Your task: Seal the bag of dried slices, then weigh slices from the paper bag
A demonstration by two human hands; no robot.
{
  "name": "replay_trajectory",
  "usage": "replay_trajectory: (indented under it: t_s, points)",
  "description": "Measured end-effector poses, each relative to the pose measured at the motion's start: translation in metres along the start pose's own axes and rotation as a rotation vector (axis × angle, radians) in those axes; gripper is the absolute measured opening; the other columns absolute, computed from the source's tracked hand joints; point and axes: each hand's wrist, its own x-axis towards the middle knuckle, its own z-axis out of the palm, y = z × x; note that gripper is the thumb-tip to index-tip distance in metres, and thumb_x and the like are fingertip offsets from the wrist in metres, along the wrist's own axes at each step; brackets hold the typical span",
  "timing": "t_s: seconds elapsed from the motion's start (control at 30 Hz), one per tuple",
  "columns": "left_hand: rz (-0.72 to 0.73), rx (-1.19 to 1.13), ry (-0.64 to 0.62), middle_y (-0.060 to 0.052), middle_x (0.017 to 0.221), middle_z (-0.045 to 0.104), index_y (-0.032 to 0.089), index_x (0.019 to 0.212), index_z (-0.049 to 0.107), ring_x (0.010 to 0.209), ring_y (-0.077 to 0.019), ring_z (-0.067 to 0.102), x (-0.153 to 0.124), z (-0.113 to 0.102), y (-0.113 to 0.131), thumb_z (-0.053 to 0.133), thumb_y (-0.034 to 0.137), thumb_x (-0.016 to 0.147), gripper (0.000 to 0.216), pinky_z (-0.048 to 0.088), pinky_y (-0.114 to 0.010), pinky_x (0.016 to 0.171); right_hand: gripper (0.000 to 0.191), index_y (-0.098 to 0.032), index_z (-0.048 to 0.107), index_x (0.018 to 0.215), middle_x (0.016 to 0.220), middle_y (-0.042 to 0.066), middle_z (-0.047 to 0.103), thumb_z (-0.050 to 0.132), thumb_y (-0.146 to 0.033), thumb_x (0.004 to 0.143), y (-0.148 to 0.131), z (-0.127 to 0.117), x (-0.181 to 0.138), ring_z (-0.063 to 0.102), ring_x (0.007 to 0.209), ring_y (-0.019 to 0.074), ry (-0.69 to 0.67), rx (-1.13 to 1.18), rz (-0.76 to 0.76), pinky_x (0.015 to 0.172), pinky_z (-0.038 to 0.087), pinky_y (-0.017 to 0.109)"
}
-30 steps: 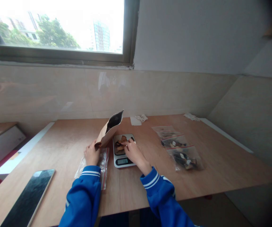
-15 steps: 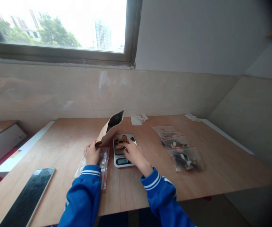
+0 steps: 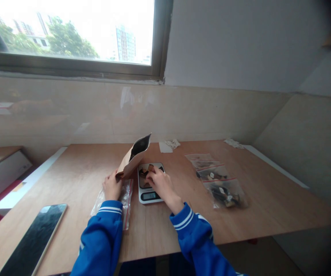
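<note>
My left hand (image 3: pixel 113 187) grips the lower end of a brown kraft paper bag (image 3: pixel 129 165). The bag leans to the right, its dark mouth gaping upward beside the scale. Under that hand lies a clear zip bag (image 3: pixel 129 207) with a red seal strip. A white digital kitchen scale (image 3: pixel 140 193) stands just to the right, and dried brown slices (image 3: pixel 143 171) rest on its pan. Over the pan, my right hand (image 3: pixel 163 186) has its fingertips closed on one of the slices, which they partly hide. The display's digits are too small to read.
Several clear zip bags (image 3: pixel 225 191) with dark dried contents overlap at the right of the table. A smartphone (image 3: pixel 35 239) lies at the left front. Crumpled tissue (image 3: pixel 172 143) and white paper (image 3: pixel 165 147) sit at the back, with more tissue (image 3: pixel 234 143) further right.
My right hand has shifted slightly left over the scale pan, and its fingers have drawn together among the slices. My left hand and the paper bag have stayed put.
</note>
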Motion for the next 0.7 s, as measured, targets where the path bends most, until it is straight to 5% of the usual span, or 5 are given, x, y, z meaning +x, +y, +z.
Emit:
replay_trajectory:
  t_s: [0.5, 0.7]
  points:
    - [0.007, -0.007, 0.023, -0.012, 0.108, 0.067, 0.021, 0.124, 0.058, 0.105, -0.0314, 0.054, 0.002, 0.005, -0.004, 0.048, 0.031, 0.082, 0.044, 0.038, -0.04, 0.088, 0.014, -0.026, 0.068, 0.098, 0.103, 0.004, 0.06, 0.059, -0.024, 0.087, 0.009, 0.005, -0.003, 0.062, 0.09, 0.0194, 0.067, 0.063, -0.038, 0.07, 0.048, 0.028]
    - [0.007, -0.013, 0.025, -0.012, 0.109, 0.067, 0.021, 0.125, 0.057, 0.108, -0.0315, 0.053, 0.002, 0.006, -0.005, 0.047, 0.029, 0.082, 0.045, 0.038, -0.04, 0.089, 0.021, -0.024, 0.065, 0.103, 0.101, 0.004, 0.059, 0.051, -0.035, 0.091, 0.018, 0.007, -0.005, 0.063, 0.082, 0.0163, 0.149, 0.365, 0.018, 0.071, 0.049, 0.027]
